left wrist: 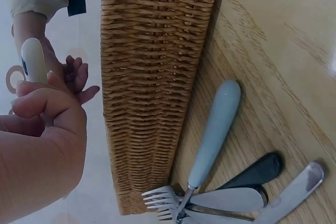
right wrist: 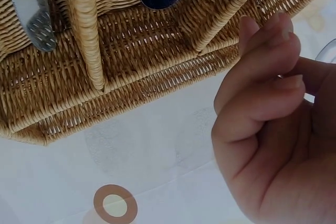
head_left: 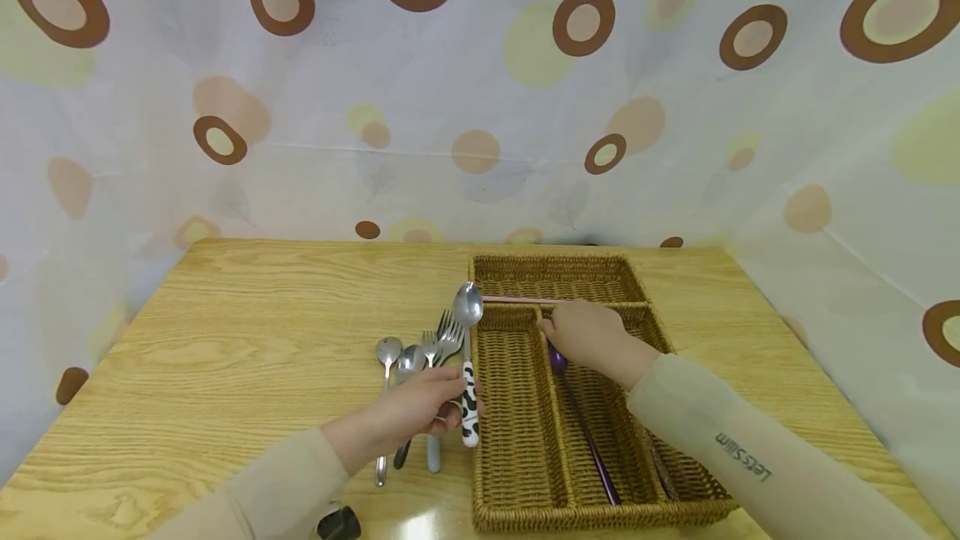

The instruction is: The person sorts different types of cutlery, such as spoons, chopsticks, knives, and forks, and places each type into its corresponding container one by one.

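Note:
In the head view my left hand grips a spoon by its black-and-white patterned handle. The bowl points up and away, over the left rim of the wicker basket. My right hand is above the basket near its dividers, close to the bowl of a purple spoon lying in the middle compartment. In the right wrist view the fingers are loosely bent and nothing shows between them. Left of the basket lie several pieces of cutlery, including a spoon and a fork with a pale blue handle.
A thin pink stick-like item lies along the basket's rear divider. The right compartment holds a metal piece with a serrated edge. A small black object is by the left sleeve. Patterned sheeting surrounds the wooden table.

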A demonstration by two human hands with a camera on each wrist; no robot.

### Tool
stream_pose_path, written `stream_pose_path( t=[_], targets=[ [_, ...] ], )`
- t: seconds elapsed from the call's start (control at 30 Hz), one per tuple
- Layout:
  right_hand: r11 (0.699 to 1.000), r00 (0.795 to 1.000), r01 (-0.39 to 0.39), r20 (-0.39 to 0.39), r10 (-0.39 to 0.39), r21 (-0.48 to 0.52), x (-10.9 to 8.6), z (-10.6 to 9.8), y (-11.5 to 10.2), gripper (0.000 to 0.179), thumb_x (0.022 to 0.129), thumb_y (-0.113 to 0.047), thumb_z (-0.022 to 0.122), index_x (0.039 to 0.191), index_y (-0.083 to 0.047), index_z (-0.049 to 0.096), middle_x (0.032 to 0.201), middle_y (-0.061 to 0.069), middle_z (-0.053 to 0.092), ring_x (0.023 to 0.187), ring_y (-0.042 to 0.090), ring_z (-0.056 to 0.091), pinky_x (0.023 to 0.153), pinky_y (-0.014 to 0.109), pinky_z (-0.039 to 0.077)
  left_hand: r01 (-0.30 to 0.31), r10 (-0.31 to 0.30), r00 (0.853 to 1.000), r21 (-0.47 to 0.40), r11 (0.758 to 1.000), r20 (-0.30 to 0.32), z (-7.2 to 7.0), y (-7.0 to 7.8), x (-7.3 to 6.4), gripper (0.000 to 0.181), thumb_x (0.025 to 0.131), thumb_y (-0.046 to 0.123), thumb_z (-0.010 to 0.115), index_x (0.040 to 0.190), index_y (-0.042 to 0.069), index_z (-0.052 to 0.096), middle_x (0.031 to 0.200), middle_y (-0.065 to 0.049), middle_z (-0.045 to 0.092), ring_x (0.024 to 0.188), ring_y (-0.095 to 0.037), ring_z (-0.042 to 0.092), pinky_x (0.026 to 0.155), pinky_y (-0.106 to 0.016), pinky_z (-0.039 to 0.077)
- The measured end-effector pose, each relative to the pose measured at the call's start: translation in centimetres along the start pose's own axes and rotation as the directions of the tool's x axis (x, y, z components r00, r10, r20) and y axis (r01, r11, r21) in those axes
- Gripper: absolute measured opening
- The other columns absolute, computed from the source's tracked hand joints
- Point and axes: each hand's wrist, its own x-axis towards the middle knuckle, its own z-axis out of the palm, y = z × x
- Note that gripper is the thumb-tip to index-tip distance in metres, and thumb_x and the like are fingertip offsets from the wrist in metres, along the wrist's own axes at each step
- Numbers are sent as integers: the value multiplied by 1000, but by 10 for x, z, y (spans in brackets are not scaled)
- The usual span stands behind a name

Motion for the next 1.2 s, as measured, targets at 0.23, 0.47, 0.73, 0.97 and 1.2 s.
stream_pose_path(
  t=[0.23, 0.47, 0.73, 0.97, 1.2],
  targets=[
    [1000, 1000, -17, -9, 17, -14, 0, -1, -3, 56, 99, -32, 42, 47, -16, 33, 39, -6, 22, 37, 7, 17, 37, 21, 15, -4, 3, 1000, 43, 999, 15, 8, 5, 5, 32, 101, 18, 32, 111, -3, 53, 82, 3, 55, 62, -5, 41, 55, -16, 31],
    [998, 1000, -10, -11, 11, 65, 3, -1, -11, 58, 96, -51, 39, 49, -17, 35, 43, -5, 31, 39, 9, 27, 38, 23, 22, 2, 1, 999, 56, 998, -44, 23, 10, 13, 32, 101, 16, 32, 108, -4, 55, 75, 4, 53, 60, -5, 41, 56, -18, 32],
    [913, 987, 63, 108, -115, 402, 2, 2, -19, 52, 97, -41, 44, 52, -15, 43, 40, -6, 35, 37, 8, 30, 42, 22, 29, 8, -2, 997, 77, 997, -80, 42, 14, 24, 31, 100, 15, 34, 113, -4, 53, 94, -15, 68, 52, -3, 42, 50, -17, 32],
    [863, 983, 23, 146, -111, 505, 2, 1, -23, 48, 98, -26, 44, 52, -13, 47, 42, -3, 40, 37, 7, 30, 41, 20, 29, -18, 21, 999, 76, 997, -47, 46, 15, 27, 32, 100, 15, 31, 114, -7, 50, 100, -21, 66, 50, -4, 40, 48, -18, 29],
    [853, 976, 32, 166, -138, 521, 2, 0, -16, 47, 99, -23, 43, 55, -11, 50, 40, -5, 36, 38, 7, 28, 44, 21, 28, -47, 62, 994, 171, 984, -85, 36, 9, 23, 32, 97, 23, 41, 110, -1, 57, 78, -4, 62, 53, -7, 42, 47, -18, 32]
  ],
)
